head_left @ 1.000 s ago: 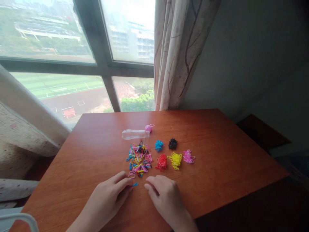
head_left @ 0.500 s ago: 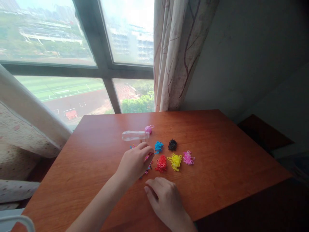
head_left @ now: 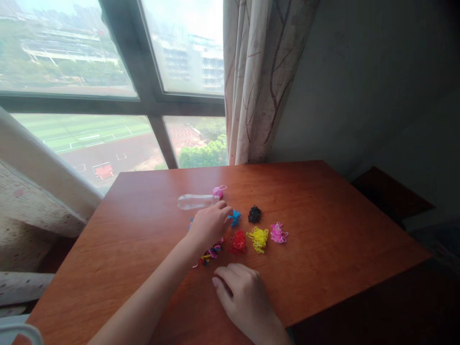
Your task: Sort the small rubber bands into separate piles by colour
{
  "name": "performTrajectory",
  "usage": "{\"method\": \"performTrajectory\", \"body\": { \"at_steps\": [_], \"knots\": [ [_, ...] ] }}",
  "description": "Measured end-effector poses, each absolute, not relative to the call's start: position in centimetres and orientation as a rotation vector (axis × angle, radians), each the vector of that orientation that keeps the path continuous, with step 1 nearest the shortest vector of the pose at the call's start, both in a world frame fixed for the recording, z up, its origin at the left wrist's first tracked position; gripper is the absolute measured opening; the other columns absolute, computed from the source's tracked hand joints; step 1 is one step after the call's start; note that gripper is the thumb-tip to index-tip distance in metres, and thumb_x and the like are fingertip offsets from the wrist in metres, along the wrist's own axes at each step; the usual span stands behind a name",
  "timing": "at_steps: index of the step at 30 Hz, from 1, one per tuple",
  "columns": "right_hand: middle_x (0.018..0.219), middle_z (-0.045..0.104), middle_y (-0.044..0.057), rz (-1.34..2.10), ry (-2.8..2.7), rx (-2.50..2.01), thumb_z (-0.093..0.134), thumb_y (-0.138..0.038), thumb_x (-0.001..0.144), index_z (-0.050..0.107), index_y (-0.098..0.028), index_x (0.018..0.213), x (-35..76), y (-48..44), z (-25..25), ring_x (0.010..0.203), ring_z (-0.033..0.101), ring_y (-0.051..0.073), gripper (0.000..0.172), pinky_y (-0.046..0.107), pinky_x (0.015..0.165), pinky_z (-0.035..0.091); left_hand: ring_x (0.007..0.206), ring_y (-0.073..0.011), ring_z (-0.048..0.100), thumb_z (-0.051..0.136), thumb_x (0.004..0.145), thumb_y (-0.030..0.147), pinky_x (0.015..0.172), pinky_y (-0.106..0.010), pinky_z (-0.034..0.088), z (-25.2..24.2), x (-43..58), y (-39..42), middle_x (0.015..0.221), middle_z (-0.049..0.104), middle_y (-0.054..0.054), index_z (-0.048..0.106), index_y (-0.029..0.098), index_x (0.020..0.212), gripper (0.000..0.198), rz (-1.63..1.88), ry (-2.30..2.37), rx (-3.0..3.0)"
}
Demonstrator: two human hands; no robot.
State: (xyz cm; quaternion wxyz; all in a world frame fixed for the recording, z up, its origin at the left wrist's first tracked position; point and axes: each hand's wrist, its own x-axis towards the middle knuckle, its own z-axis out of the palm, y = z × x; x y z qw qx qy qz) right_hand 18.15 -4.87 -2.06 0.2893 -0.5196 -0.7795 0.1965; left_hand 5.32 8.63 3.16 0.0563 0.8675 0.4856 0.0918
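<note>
My left hand (head_left: 211, 221) reaches over the table with its fingertips pinched at the left edge of a small pile of blue elastic bands (head_left: 235, 218). What lies between those fingertips is hidden. Under and beside that hand is a heap of mixed-colour bands (head_left: 214, 250), partly covered by the wrist. Close to the front, my right hand (head_left: 245, 293) rests on the tabletop, fingers loosely bent and thumb apart, with nothing visible in it. Piles of red bands (head_left: 237, 242), yellow bands (head_left: 258, 239), black bands (head_left: 255, 214) and pink bands (head_left: 279, 233) lie nearby.
Behind my left hand, a clear bottle (head_left: 196, 201) lies on its side, its mouth beside a pink cap (head_left: 218, 192) with a loop. The brown table (head_left: 323, 268) meets a window and a curtain (head_left: 244, 96). A white curved object (head_left: 21, 330) shows at lower left.
My left hand has moved up and away from the mixed heap to the blue pile, uncovering more of the heap. My right hand stays put. The view has shifted slightly.
</note>
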Motion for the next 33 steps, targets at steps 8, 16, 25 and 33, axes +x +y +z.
{"method": "performTrajectory", "body": {
  "at_steps": [8, 16, 25, 33],
  "knots": [
    [0.079, 0.065, -0.001, 0.529, -2.067, -1.388, 0.049, -0.020, 0.095, 0.064, -0.025, 0.093, 18.1, -4.9, -2.0, 0.072, 0.059, 0.016, 0.016, 0.025, 0.066, 0.035, 0.077, -0.0182, 0.068, 0.046, 0.096, 0.031, 0.059, -0.026, 0.042, 4.3, 2.6, 7.2, 0.105, 0.068, -0.004, 0.065, 0.024, 0.095, 0.021, 0.319, 1.535, 2.595],
    [0.083, 0.068, 0.002, 0.464, -1.995, -1.457, 0.044, -0.016, 0.095, 0.065, -0.023, 0.105, 17.9, -4.6, -2.1, 0.075, 0.065, 0.017, 0.024, 0.024, 0.070, 0.041, 0.073, -0.0162, 0.067, 0.043, 0.095, 0.034, 0.062, -0.025, 0.042, 3.9, -2.0, 3.7, 0.099, 0.069, -0.002, 0.065, 0.025, 0.098, 0.024, 0.348, 1.631, 2.423],
    [0.089, 0.074, 0.005, 0.437, -1.962, -1.649, 0.051, -0.015, 0.091, 0.064, -0.018, 0.118, 17.1, -3.9, -1.5, 0.075, 0.070, 0.019, 0.030, 0.025, 0.066, 0.045, 0.081, -0.0173, 0.068, 0.045, 0.092, 0.032, 0.069, -0.025, 0.046, 1.9, -3.8, 1.1, 0.096, 0.069, -0.001, 0.066, 0.026, 0.098, 0.023, 0.366, 1.700, 2.192],
    [0.079, 0.074, 0.007, 0.418, -2.027, -1.882, 0.058, -0.016, 0.091, 0.061, -0.014, 0.124, 16.3, -3.1, -0.7, 0.069, 0.071, 0.024, 0.034, 0.027, 0.058, 0.043, 0.080, -0.0171, 0.067, 0.041, 0.094, 0.029, 0.068, -0.025, 0.047, 0.9, -3.6, 0.6, 0.096, 0.067, -0.002, 0.065, 0.025, 0.099, 0.025, 0.350, 1.661, 2.191]
  ]
}}
